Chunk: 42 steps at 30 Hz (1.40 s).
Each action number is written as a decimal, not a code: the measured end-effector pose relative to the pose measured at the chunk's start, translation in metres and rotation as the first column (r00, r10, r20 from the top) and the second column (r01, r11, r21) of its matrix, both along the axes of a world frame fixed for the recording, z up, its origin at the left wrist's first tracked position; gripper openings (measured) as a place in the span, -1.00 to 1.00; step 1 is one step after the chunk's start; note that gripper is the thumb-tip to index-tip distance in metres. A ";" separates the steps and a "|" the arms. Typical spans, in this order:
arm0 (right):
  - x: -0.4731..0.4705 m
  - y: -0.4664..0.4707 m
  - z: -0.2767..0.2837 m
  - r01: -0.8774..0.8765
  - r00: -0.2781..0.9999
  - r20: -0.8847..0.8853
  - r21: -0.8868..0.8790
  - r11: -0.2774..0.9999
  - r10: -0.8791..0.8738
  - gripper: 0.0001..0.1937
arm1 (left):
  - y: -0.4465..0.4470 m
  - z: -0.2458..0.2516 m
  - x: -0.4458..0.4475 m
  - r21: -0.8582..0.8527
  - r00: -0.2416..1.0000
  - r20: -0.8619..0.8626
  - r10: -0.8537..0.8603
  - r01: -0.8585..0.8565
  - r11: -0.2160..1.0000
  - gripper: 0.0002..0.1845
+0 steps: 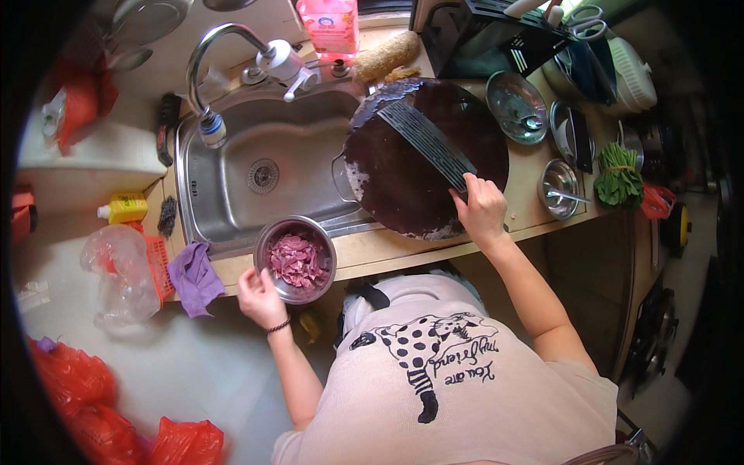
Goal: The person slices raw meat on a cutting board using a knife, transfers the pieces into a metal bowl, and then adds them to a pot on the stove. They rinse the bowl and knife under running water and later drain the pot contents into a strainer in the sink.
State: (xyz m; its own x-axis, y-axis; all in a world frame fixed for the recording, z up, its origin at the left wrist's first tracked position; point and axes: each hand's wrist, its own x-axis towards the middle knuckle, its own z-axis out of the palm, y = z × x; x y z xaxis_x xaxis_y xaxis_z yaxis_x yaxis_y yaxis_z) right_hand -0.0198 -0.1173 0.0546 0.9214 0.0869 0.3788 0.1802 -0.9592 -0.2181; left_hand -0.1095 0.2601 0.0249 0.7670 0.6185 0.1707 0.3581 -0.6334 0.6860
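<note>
In the head view, my left hand point(261, 297) is at the near-left rim of a round metal bowl point(329, 256), thumb over the rim and fingers outside it. Sliced raw meat point(296, 260) lies in this bowl, which overhangs the counter's front edge. My right hand point(483, 209) grips the near end of a long, flat, dark grey slotted strip point(427, 142); its exact kind is unclear. The strip slants over a large round dark board point(395, 192) with pale, worn patches at its edge. A metal loop handle point(337, 180) sticks out from the board's left side.
Left of the board is a steel sink point(226, 192) under a curved faucet point(200, 58). A purple cloth point(196, 279) hangs at the counter's left edge. Behind the board stands a black knife rack point(465, 46). Bowls point(516, 107) and tied greens point(618, 180) are at right.
</note>
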 end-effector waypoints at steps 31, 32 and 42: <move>-0.525 -0.358 -0.005 0.841 0.326 0.234 0.372 0.394 -0.916 -0.81 | -0.491 0.031 -0.053 -0.577 0.172 0.002 -0.985 0.805 0.139 -0.82; -0.539 -0.372 -0.002 0.852 0.290 0.253 0.371 0.370 -0.923 -0.81 | -0.511 0.033 -0.057 -0.572 0.131 0.003 -0.991 0.813 0.106 -0.82; -0.646 -0.571 0.045 0.969 -0.004 0.403 0.228 0.097 -0.915 -0.88 | -0.790 0.044 -0.128 -0.362 -0.236 0.030 -0.971 0.903 -0.230 -0.67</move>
State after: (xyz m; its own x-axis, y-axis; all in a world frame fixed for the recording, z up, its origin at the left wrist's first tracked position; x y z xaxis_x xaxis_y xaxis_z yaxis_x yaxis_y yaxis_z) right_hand -0.6660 -0.6883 0.0998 -0.0131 -0.6868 0.7267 -0.8758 -0.3429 -0.3398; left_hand -0.2374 -0.5296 0.0689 0.4392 -0.8974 -0.0415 -0.4109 -0.2417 0.8791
